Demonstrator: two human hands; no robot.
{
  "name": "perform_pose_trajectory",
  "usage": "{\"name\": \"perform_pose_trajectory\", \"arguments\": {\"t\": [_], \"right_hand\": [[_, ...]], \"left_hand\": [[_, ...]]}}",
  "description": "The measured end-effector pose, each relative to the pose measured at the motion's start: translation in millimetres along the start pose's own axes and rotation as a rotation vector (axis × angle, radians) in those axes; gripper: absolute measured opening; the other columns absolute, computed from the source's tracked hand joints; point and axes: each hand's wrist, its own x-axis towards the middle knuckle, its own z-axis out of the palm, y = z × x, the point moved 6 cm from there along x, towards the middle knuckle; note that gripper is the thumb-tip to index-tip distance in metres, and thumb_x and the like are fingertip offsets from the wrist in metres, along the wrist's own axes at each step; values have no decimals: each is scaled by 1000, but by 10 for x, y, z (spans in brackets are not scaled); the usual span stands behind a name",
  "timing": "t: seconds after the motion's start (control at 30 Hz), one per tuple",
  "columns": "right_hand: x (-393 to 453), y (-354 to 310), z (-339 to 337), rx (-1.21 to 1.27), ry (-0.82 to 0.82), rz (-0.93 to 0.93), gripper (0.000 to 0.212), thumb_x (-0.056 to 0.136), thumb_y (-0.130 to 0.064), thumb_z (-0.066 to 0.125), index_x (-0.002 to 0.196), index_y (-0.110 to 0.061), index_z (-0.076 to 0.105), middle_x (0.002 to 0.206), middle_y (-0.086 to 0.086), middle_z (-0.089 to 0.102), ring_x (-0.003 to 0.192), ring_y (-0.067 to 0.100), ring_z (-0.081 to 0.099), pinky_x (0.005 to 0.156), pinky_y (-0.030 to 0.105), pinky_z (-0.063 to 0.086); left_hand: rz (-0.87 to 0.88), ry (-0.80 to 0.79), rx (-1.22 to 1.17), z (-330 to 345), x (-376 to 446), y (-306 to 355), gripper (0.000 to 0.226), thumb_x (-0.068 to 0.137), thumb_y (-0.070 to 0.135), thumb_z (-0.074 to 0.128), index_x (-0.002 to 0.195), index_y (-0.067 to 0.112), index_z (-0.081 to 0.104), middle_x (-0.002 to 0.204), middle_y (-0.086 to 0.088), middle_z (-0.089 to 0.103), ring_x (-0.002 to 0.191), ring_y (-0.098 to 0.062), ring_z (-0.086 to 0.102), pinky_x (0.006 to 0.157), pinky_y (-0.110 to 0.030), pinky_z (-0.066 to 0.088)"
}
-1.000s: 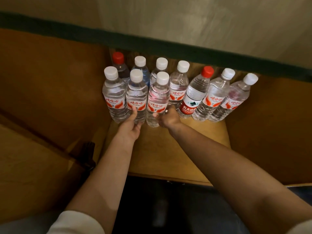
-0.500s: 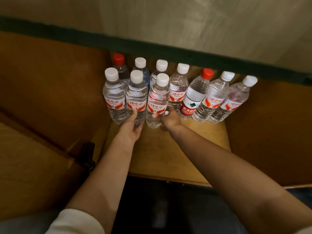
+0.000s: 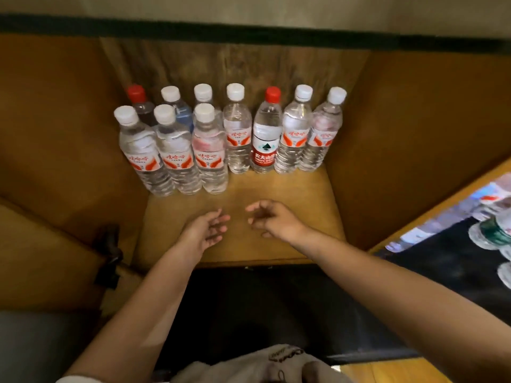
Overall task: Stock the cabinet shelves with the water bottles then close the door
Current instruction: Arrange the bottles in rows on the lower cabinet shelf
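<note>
Water bottles (image 3: 210,150) stood far on the shelf (image 3: 276,189); left hand (image 3: 206,230) and right hand (image 3: 272,219) empty, fingers loose; next bottles best gripped mid-body, set upright near-right.

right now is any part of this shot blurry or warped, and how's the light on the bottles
Head view: the shelf bottles are fairly sharp and evenly lit, labels readable; the bottles at the right edge are smeared and out of focus; the left hand and right hand are slightly soft; wide-angle distortion splays the cabinet walls outward.
</note>
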Motion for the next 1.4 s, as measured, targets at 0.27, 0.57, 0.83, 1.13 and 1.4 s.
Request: {"name": "perform_pose_trajectory", "arguments": {"t": [0.27,0.57,0.83,1.13,1.4], "right_hand": [[-993,846,-640,-180,-74,-71,21,92,-8,52,112,-12,57,81,-10,55,53,1,53,45,9,38],[-2063,1854,-1946,-107,206,5,18,88,-7,58,105,-12,62,82,3,63,60,10,57,53,7,41],[-2828,2792,-2998,210,587,175,19,90,-5,54,92,-23,61,93,8,66,72,12,61,58,18,47],[-3561,3561,-4279,437,1246,327,60,84,-14,65,135,-18,32,126,11,47,105,24,54,83,40,53],[-3392,3326,-5093,333,1219,101,87,70,-12,78,139,-15,26,140,8,41,128,24,42,108,46,36]], "left_hand": [[135,-244,715,814,-399,-611,10,94,21,51,96,25,59,73,4,61,58,-8,51,53,-17,40],[228,-476,997,2191,-854,-1325,14,91,16,55,96,28,59,87,-2,64,66,-5,57,53,-6,40],[306,-645,998,3586,-1183,-1623,23,90,8,55,112,12,59,92,-3,62,71,-6,56,55,-2,39],[619,-696,690,5199,-1443,-1369,47,93,21,50,138,19,34,135,-5,42,119,-12,44,100,-28,38],[757,-881,595,5794,-1537,-1117,60,78,39,61,132,40,35,141,7,43,130,-10,41,109,-47,35]]}}
